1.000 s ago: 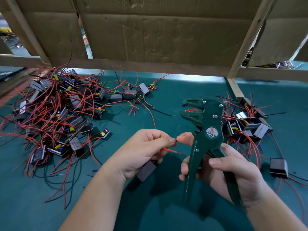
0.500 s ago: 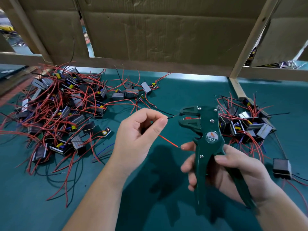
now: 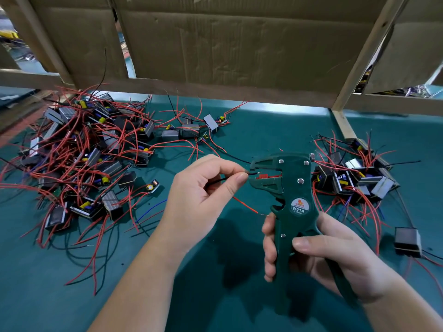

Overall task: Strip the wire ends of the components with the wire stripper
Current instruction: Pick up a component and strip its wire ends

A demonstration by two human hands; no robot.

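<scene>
My right hand (image 3: 318,255) grips the handles of a green wire stripper (image 3: 290,188), held upright above the table with its jaws pointing left. My left hand (image 3: 203,195) pinches a thin black wire (image 3: 251,174) between thumb and forefinger. The wire's tip sits between the stripper's jaws. A red wire (image 3: 244,206) hangs from under my left hand toward the stripper's handle. The component these wires belong to is hidden behind my left hand.
A large heap of components with red wires (image 3: 84,152) lies at the left of the green table (image 3: 215,295). A smaller heap (image 3: 354,178) lies at the right, with one black block (image 3: 407,240) apart. Cardboard and wooden frames (image 3: 239,44) close the back.
My left hand let go of the red wire, rose and took the black wire, bringing its tip into the jaws. The stripper tilted slightly toward it.
</scene>
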